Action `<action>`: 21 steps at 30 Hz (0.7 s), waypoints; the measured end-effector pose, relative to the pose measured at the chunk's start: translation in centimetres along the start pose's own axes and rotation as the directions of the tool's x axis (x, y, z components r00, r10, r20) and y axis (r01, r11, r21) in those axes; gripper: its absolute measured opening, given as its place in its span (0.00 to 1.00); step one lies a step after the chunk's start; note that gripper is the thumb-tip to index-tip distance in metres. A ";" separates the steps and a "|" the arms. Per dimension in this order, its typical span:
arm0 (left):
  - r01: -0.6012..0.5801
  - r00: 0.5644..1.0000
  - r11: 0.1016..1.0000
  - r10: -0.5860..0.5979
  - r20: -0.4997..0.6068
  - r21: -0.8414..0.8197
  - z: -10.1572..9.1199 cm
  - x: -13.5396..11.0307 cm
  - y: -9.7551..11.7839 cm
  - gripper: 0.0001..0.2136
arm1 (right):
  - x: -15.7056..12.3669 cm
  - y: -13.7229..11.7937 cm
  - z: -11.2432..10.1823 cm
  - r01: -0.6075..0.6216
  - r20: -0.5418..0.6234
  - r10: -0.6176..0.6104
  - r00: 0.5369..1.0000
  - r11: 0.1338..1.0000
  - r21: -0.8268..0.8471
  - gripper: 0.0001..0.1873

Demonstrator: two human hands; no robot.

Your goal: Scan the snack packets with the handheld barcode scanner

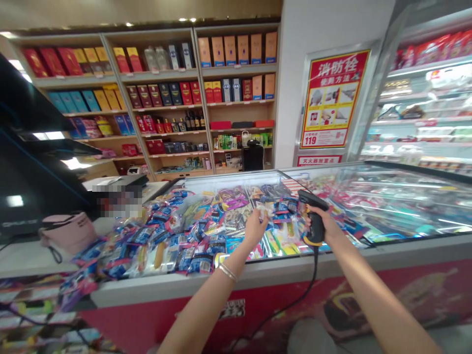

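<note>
Bare forearms are stretching forward across the red front panel of a chest freezer; the left wrist is wearing a pale bracelet; the right hand is holding a black-and-yellow handheld barcode scanner above the freezer's front edge, its fingers clamping round the handle, the scanner's head standing uppermost; a dark cord is trailing from the handle down in front of the panel; the left hand is hovering over the wrapped goods, fingers curling at a small pale packet; whether they are pinching it, I cannot tell; blue-wrapped packets are lying heaped on the left, near a pink pouch; behind, wooden shelves are displaying boxes and bottles; a fire-hydrant poster is hanging to their right.
</note>
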State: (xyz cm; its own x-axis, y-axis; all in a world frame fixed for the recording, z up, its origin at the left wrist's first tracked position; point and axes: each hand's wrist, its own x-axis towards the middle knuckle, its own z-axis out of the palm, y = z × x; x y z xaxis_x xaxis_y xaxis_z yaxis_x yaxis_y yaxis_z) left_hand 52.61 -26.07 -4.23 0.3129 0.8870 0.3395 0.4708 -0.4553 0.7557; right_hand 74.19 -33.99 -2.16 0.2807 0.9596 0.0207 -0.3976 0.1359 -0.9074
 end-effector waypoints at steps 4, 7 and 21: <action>-0.116 0.989 0.988 0.125 -0.080 0.103 1.6 -1.0 0.3 0.28 | 0.2 0.2 -2.2 -0.079 0.021 0.077 0.997 0.994 0.081 0.12; -0.147 0.989 0.984 0.146 0.015 0.098 2.0 -1.2 0.0 0.25 | 0.2 0.7 -3.0 -0.025 0.000 0.025 1.000 0.992 0.124 0.12; -0.214 0.975 0.966 0.202 0.097 0.144 2.6 -0.6 -0.9 0.19 | 0.5 1.4 -3.4 0.007 -0.120 0.011 0.993 0.989 0.149 0.10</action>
State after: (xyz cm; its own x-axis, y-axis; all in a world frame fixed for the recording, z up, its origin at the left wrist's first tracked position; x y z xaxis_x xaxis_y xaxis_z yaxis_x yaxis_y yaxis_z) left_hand 54.09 -26.41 -6.57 0.4798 0.7653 0.4291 0.5070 -0.6409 0.5763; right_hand 76.72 -34.15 -4.87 0.3790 0.9246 -0.0395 -0.5215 0.1781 -0.8345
